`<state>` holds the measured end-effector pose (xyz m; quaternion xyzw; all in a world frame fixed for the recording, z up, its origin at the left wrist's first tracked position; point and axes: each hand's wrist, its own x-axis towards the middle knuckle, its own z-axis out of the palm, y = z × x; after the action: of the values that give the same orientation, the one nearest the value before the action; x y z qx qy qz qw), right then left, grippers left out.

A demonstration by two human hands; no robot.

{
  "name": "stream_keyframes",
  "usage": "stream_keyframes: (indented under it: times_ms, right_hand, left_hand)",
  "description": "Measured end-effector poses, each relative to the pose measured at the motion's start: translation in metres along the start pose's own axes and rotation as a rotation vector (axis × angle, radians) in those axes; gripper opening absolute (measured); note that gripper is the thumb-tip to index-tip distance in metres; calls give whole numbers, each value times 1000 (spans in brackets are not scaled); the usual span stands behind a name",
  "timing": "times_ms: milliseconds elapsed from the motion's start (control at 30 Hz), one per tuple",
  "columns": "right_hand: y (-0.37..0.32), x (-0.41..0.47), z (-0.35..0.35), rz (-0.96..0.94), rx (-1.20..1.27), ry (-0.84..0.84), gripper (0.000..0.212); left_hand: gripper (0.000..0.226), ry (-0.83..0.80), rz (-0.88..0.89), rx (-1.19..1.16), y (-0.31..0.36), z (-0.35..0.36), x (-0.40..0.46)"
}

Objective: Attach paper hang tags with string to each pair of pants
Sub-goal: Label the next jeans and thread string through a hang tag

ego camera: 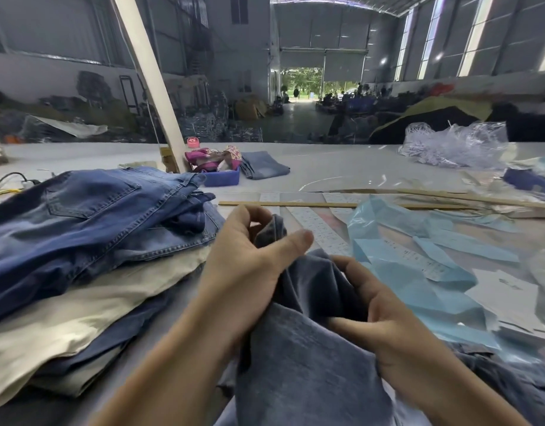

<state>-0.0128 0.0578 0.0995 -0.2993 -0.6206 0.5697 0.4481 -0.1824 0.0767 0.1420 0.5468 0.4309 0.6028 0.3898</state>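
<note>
At nine o'clock a stack of folded pants (90,241) is lying on the table (342,167), blue denim on top, a cream pair under it and more blue below. At its far edge, around eleven o'clock, a slanted pale post (148,78) is rising from the table, and just beyond it a blue tray (223,177) of pink and patterned cloth is sitting beside a small folded pair of jeans (263,164).

My left hand (246,259) is working at the centre, its fingers curling round a raised fold of the grey-blue pants (299,358) and pinching it between thumb and fingertips. Those pants are running from the fold down toward six o'clock, over my lap edge of the table. My right hand (375,315), just at four o'clock of the left, is gripping the same cloth with bent fingers.

White printed paper strips (323,235) are lying past my hands at twelve o'clock, with a thin wooden stick (296,204) across them. Light blue plastic bags (418,272) are spreading at three o'clock, and a heap of clear plastic (458,142) is sitting at two o'clock.
</note>
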Motion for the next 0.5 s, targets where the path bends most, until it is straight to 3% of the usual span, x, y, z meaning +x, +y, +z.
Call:
stream_keyframes:
  times_ms: [167,333,433,500]
  right_hand:
    - [-6,7,-18,-68,-259,243,62]
    - [-8,0,-15,-36,48,-141,48]
    - [-2,1,-15,21,129,-105,53]
    - [-1,4,-14,-1,73,-65,64]
  left_hand:
    - [29,30,113,-74,21,-18,15]
    - [34,-17,-8,54,6,10,30]
    - [31,-73,-138,98,-6,26,42]
    - [46,-200,-216,-1,-11,31,42]
